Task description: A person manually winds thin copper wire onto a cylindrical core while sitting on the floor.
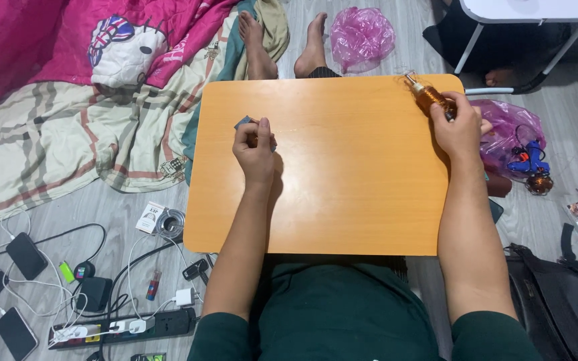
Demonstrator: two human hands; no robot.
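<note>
the likeliest slip, as i judged it, sat at the far right corner of the orange counter (342, 194): the copper-wound coil (429, 98) poked out past the right hand (459, 130) toward eleven o'clock, close to the counter's far edge, and a loosened grip could have let it roll off onto the floor near the pink plastic bag (361, 37). its thin metal tip also looked easy to bend if it knocked the wood. the right fingers were clenched around the coil's near end, so most of its body stood clear of them, angled up and away.

the left hand (255, 147) rested on the counter at about nine o'clock from the centre, its fingers pinched shut on a small dark blue scrap (243, 123). that piece peeked out at the hand's eleven o'clock, mostly hidden, and i couldn't tell what it was. being so slight, it could have slipped from the pinch unnoticed. the two hands were well apart.
</note>
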